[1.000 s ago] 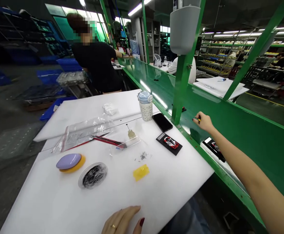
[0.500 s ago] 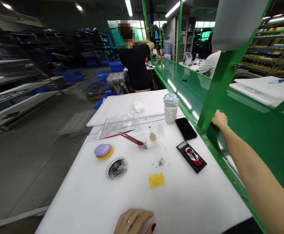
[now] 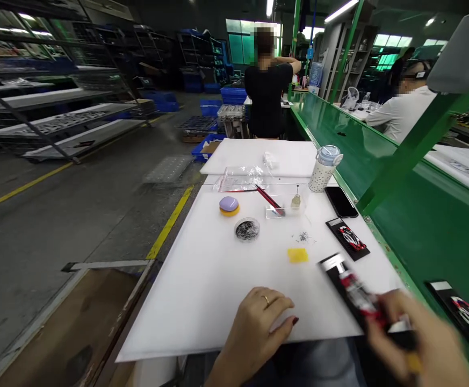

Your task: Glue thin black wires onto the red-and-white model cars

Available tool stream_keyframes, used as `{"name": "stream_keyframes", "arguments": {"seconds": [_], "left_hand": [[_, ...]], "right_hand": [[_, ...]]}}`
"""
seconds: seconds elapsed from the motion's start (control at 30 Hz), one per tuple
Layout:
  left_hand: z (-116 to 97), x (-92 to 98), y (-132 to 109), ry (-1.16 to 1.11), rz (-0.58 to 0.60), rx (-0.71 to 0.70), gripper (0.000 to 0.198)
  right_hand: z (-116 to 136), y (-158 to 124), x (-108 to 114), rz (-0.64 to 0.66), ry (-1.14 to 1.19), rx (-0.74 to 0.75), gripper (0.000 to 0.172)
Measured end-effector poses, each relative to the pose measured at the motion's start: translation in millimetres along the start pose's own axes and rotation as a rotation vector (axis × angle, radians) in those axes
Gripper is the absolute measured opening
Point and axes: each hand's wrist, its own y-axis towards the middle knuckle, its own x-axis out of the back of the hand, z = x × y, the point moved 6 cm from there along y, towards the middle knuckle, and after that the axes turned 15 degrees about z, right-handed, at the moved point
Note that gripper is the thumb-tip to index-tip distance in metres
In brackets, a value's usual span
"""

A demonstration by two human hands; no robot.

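Observation:
My right hand, smeared by motion, grips the near end of a black card with a red-and-white toy car on it, tilted above the table's right front edge. My left hand hovers at the front edge, fingers curved, thumb apart, holding nothing. A similar black car card lies flat beyond the right hand. Ahead of my left hand are a yellow piece of tape or paper, a pile of tiny dark slivers and a round clear dish of dark bits.
On the white table are a phone, a dotted cup, a lilac oval case, a red cutter, a small bottle and a plastic bag. Another car card lies on the green conveyor. A co-worker sits ahead.
My right hand has come back from the green conveyor to the table front with a car card in it. The view has swung left, and more of my left hand shows.

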Motion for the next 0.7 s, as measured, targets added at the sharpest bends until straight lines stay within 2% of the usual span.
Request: {"name": "stream_keyframes", "arguments": {"seconds": [0.03, 0.07, 0.13, 0.17, 0.23, 0.3, 0.37, 0.43, 0.53, 0.6, 0.67, 0.7], "left_hand": [[2.1, 11.9, -2.9, 0.039, -0.039, 0.013, 0.013], [5.6, 25.1, -6.8, 0.090, -0.088, 0.044, 0.015], [14.3, 49.5, -16.2, 0.192, -0.155, 0.127, 0.016], [18.6, 58.7, -20.9, 0.228, -0.161, 0.171, 0.017], [25.2, 67.9, -28.8, 0.261, -0.120, 0.240, 0.017], [28.8, 63.8, -34.1, 0.238, -0.038, 0.273, 0.018], [30.3, 49.1, -37.3, 0.188, 0.050, 0.272, 0.029], [32.8, 28.3, -39.2, 0.152, 0.129, 0.275, 0.051], [39.1, -5.1, -39.4, 0.149, 0.248, 0.282, 0.099], [41.6, -23.3, -37.1, 0.178, 0.312, 0.243, 0.125], [44.5, -35.0, -34.4, 0.215, 0.339, 0.214, 0.135], [46.6, -38.6, -33.5, 0.229, 0.343, 0.211, 0.136]], "right_hand": [[26.5, -5.1, -39.6, 0.058, 0.034, 0.096, 0.027], [48.0, -8.1, -72.0, 0.055, 0.037, 0.164, 0.025], [73.5, -7.2, -118.8, 0.021, 0.009, 0.191, 0.020], [80.4, -4.9, -132.2, -0.006, -0.006, 0.189, 0.017], [87.3, 1.3, -143.0, -0.032, -0.018, 0.199, 0.015], [88.3, 9.4, -138.8, 0.007, -0.005, 0.253, 0.019], [79.8, 19.5, -124.3, 0.058, -0.046, 0.278, 0.023], [59.4, 30.2, -103.1, 0.055, -0.223, 0.234, 0.022], [15.2, 42.5, -75.7, 0.078, -0.636, 0.097, 0.012], [-12.6, 49.3, -63.5, 0.165, -0.773, 0.025, 0.028], [-28.0, 62.1, -50.7, 0.223, -0.715, 0.028, 0.045], [-30.3, 73.7, -43.0, 0.227, -0.619, 0.055, 0.047]]}}
